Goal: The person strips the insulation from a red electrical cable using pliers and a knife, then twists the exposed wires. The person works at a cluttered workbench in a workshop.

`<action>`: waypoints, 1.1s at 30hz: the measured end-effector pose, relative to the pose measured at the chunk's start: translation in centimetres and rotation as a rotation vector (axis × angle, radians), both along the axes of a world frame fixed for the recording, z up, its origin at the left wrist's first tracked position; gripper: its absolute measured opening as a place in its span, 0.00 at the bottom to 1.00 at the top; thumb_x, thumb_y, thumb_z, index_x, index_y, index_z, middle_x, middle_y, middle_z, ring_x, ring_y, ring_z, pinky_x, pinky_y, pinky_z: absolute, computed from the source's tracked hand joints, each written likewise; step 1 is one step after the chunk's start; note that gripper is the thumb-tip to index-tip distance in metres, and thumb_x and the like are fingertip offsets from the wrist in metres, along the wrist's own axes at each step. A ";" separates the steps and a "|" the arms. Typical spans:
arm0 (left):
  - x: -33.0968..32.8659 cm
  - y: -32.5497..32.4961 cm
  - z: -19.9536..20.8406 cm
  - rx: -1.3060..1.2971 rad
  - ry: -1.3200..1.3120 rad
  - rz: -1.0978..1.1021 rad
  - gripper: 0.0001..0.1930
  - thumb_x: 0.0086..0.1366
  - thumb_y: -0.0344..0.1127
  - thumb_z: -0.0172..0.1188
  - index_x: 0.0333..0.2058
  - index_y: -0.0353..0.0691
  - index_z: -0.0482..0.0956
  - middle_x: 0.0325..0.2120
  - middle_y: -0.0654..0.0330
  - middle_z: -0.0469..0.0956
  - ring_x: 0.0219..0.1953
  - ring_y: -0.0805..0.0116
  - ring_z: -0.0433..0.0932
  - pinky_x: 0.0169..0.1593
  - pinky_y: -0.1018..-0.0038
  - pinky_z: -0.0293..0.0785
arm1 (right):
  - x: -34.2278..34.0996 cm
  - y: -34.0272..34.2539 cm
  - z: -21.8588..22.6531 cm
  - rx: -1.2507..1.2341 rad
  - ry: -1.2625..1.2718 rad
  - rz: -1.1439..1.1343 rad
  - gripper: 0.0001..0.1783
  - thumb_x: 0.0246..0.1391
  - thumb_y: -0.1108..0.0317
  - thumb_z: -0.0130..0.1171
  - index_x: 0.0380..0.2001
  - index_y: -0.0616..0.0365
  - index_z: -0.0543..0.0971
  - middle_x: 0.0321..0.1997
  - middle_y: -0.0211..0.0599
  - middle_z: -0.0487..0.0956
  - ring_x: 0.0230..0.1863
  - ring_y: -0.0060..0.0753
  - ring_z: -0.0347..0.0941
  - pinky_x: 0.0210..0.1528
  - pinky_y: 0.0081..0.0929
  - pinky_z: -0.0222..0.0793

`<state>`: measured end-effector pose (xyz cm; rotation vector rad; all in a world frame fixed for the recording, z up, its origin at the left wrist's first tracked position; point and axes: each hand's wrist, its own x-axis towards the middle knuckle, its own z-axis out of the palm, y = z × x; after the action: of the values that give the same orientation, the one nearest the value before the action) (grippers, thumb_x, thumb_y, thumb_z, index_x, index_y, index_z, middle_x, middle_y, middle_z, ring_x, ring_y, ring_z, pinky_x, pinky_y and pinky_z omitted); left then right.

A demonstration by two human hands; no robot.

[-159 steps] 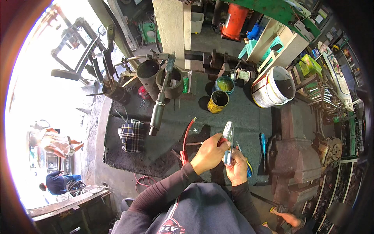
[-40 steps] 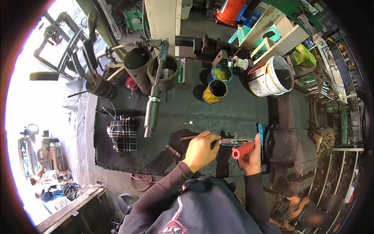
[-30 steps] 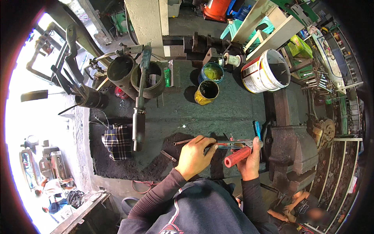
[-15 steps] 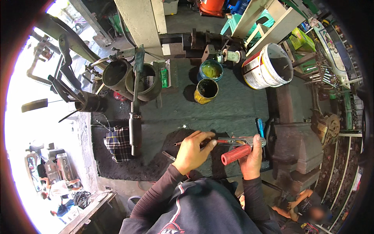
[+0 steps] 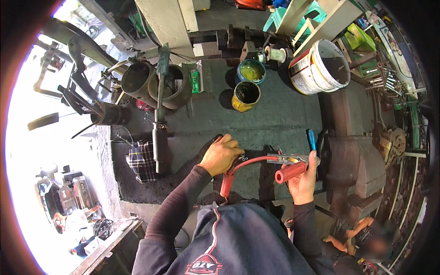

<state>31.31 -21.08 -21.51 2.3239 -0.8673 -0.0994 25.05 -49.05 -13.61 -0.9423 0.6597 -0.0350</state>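
Observation:
My right hand [image 5: 303,183] is closed round a metal clamp-like tool with a thick red grip [image 5: 291,172]; its silver jaws [image 5: 280,158] point left. A red cable [image 5: 252,161] curves left from the tool to a red sleeve [image 5: 226,184] hanging at the table's near edge. My left hand [image 5: 222,156] is low over the dark tabletop, its fingers curled and pressed together. What they hold, if anything, is hidden. Small shiny ring-like pieces [image 5: 244,158] lie beside its thumb. A blue-handled tool [image 5: 312,139] lies just beyond my right thumb.
A yellow can [image 5: 246,97] and a blue can [image 5: 251,72] stand beyond my hands, with a white bucket [image 5: 319,68] at back right. A vise-like block [image 5: 358,160] flanks the right side. At left are metal cylinders [image 5: 169,89] and a plaid cloth [image 5: 142,161]. Another person crouches lower right.
My left hand has moved up and away from the tool, off its left end. The red cable and sleeve now show between my hands. My right hand with the tool has shifted slightly right.

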 end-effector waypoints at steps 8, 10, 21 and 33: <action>0.7 -1.4 -0.5 0.131 -0.017 -0.141 0.11 0.61 0.37 0.64 0.41 0.46 0.89 0.36 0.66 0.77 0.47 0.62 0.73 0.57 0.65 0.72 | -1.7 -1.3 -0.8 0.039 0.028 -0.047 0.38 0.61 0.29 0.60 0.41 0.61 0.80 0.37 0.41 0.84 0.36 0.39 0.83 0.43 0.39 0.81; 0.8 -1.6 -0.5 0.148 -0.016 -0.163 0.11 0.61 0.38 0.64 0.41 0.45 0.88 0.36 0.65 0.77 0.47 0.62 0.73 0.57 0.65 0.72 | -1.9 -1.3 -1.4 0.041 0.023 -0.074 0.39 0.61 0.29 0.60 0.41 0.61 0.80 0.37 0.41 0.84 0.36 0.38 0.83 0.44 0.39 0.81; 1.9 -3.3 7.7 -0.222 0.197 0.280 0.06 0.59 0.32 0.69 0.35 0.40 0.84 0.33 0.58 0.78 0.42 0.54 0.74 0.49 0.62 0.72 | -2.4 -0.6 -0.8 0.028 0.061 -0.111 0.37 0.61 0.31 0.62 0.42 0.61 0.80 0.37 0.40 0.84 0.37 0.38 0.83 0.46 0.38 0.82; -0.9 -8.4 9.5 -0.280 -0.059 0.037 0.14 0.52 0.34 0.73 0.39 0.46 0.87 0.36 0.65 0.79 0.46 0.58 0.73 0.54 0.62 0.71 | -1.5 0.9 0.7 -0.020 0.019 -0.067 0.30 0.67 0.39 0.61 0.48 0.59 0.74 0.44 0.41 0.81 0.43 0.39 0.83 0.48 0.40 0.83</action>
<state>30.43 -29.53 -12.02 2.0874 -0.8111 0.1017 23.51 -48.13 -12.87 -0.9406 0.7095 -0.0927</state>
